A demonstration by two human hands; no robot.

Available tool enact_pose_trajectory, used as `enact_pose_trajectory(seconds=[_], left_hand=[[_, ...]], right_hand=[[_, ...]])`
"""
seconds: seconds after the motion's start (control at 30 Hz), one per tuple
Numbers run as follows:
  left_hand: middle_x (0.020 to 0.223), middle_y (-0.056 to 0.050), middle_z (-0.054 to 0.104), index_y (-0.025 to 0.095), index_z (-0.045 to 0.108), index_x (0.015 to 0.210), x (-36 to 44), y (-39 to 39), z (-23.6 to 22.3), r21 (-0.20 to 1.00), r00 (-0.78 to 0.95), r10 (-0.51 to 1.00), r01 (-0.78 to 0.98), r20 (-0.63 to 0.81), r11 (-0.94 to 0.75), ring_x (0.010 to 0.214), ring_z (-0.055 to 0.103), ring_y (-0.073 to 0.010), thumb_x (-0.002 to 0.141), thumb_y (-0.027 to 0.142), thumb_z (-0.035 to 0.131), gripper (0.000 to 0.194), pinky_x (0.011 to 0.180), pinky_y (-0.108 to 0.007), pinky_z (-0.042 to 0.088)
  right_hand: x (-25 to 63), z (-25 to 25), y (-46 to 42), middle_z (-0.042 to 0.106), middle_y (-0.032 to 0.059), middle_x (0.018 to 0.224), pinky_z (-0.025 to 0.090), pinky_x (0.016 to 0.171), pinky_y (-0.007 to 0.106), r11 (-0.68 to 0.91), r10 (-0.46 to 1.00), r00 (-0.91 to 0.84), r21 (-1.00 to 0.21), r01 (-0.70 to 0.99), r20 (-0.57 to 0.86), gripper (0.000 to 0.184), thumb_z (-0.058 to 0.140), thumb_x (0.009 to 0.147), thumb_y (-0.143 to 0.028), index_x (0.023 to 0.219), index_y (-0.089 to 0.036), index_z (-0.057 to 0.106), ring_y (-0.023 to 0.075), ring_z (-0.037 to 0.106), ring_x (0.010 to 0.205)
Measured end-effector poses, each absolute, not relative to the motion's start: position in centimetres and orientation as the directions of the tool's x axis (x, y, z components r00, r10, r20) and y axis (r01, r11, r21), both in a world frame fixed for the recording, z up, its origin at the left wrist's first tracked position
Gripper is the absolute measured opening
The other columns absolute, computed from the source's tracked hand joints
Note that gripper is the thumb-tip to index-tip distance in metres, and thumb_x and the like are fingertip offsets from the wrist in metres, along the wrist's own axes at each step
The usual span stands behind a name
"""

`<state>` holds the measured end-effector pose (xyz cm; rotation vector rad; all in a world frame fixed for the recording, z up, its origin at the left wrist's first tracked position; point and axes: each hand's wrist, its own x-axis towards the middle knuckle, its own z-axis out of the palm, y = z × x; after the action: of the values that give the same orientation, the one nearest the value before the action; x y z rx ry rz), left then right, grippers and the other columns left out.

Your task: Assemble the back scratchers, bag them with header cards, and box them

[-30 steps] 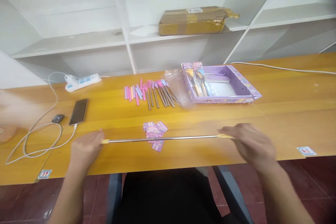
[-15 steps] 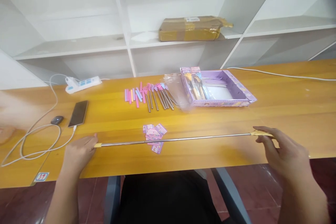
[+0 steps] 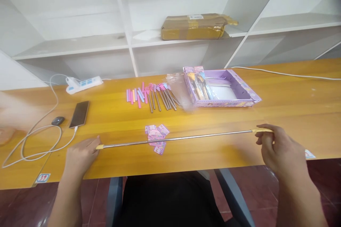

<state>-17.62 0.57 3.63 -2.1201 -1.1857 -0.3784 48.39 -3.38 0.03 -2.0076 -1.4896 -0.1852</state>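
Observation:
A telescopic back scratcher (image 3: 186, 138) with a long silver rod and yellow ends stretches between my two hands above the table. My left hand (image 3: 81, 156) is wrapped round its yellow handle. On the other side, my right hand (image 3: 279, 149) pinches the yellow head, partly hidden by the fingers. Small pink and purple printed cards (image 3: 157, 135) lie in a loose pile beneath the rod. Further back are several short back scratchers (image 3: 163, 95) with pink, purple and blue claw heads. Beside them lie several loose coloured handle sleeves (image 3: 135, 95).
A purple display box (image 3: 226, 103) holds bagged back scratchers (image 3: 198, 87), with clear plastic bags (image 3: 181, 90) beside it. At left are a phone (image 3: 79, 114), a mouse (image 3: 58, 121), a white cable and a power strip (image 3: 84, 85). A taped carton (image 3: 194, 28) sits on the shelf.
My right hand has moved slightly up and left with the head end of the back scratcher, so the rod tilts a bit more. My left hand stays nearly in place.

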Motion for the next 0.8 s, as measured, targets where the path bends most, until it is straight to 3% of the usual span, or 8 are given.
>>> enact_pose_trajectory(seconds=[0.17,0.33,0.43,0.5,0.6,0.7,0.8], left_hand=[[0.060,0.001,0.069,0.021,0.067,0.072,-17.3,0.6,3.8,-0.430,0.542,0.643,0.835,0.541,-0.343,0.053,0.062,-0.0165,0.096,0.006,0.063,0.029,0.053,-0.030,0.034],[0.070,-0.002,0.077,0.020,0.077,0.088,-15.5,0.4,3.3,-0.358,0.485,0.731,0.869,0.481,-0.341,0.057,0.068,-0.0194,0.092,0.005,0.055,0.027,0.053,-0.030,0.033],[0.069,-0.005,0.076,0.020,0.080,0.096,-10.7,0.2,2.7,-0.258,0.358,0.889,0.922,0.285,-0.288,0.060,0.069,-0.0226,0.090,0.006,0.055,0.029,0.053,-0.030,0.034],[0.074,-0.008,0.077,0.019,0.080,0.098,-6.3,0.0,2.3,-0.192,0.279,0.950,0.949,0.141,-0.250,0.065,0.072,-0.0246,0.094,0.007,0.054,0.029,0.054,-0.030,0.037],[0.078,-0.011,0.078,0.018,0.079,0.099,-0.5,-0.4,1.5,-0.112,0.252,0.968,0.961,-0.020,-0.252,0.072,0.076,-0.0269,0.100,0.007,0.051,0.030,0.059,-0.029,0.043],[0.081,-0.012,0.079,0.017,0.079,0.101,2.0,-0.5,0.6,-0.080,0.240,0.967,0.966,-0.087,-0.247,0.077,0.078,-0.0289,0.100,0.004,0.049,0.033,0.061,-0.030,0.045],[0.083,-0.012,0.080,0.018,0.079,0.100,1.9,-0.3,-0.3,-0.049,0.244,0.965,0.967,-0.091,-0.249,0.078,0.078,-0.0293,0.101,0.006,0.048,0.033,0.063,-0.031,0.044]], right_hand=[[48.4,0.2,-2.8,0.077,0.0041,0.082,0.044,0.069,0.036,-0.283,0.770,0.428,-0.346,0.894,0.474,0.028,0.048,0.093,-0.023,0.113,-0.024,0.068,0.0263,0.070,0.072],[47.5,0.5,-1.3,0.079,0.0066,0.088,0.040,0.065,0.036,-0.286,0.795,0.397,-0.294,0.912,0.458,0.026,0.050,0.096,-0.023,0.116,-0.024,0.067,0.0254,0.067,0.069],[42.6,-0.4,-0.6,0.076,0.0090,0.087,0.041,0.060,0.037,-0.125,0.852,0.246,-0.278,0.953,0.462,0.028,0.046,0.101,-0.024,0.122,-0.023,0.064,0.0274,0.065,0.065],[37.4,-1.6,-0.7,0.075,0.0118,0.091,0.048,0.060,0.039,0.071,0.863,0.092,-0.300,0.951,0.497,0.029,0.042,0.105,-0.021,0.128,-0.019,0.060,0.0285,0.067,0.068],[29.7,-3.5,-1.6,0.074,0.0104,0.098,0.060,0.074,0.039,0.333,0.835,-0.166,-0.241,0.912,0.525,0.040,0.034,0.103,-0.005,0.131,-0.020,0.057,0.0277,0.072,0.083],[25.9,-4.7,-2.2,0.072,0.0139,0.101,0.063,0.080,0.042,0.462,0.784,-0.338,-0.125,0.878,0.520,0.044,0.033,0.100,0.004,0.134,-0.015,0.054,0.0282,0.069,0.083],[26.1,-5.0,-1.9,0.071,0.0128,0.100,0.062,0.078,0.040,0.484,0.784,-0.360,-0.136,0.864,0.506,0.041,0.035,0.101,0.005,0.132,-0.015,0.052,0.0269,0.069,0.083]])
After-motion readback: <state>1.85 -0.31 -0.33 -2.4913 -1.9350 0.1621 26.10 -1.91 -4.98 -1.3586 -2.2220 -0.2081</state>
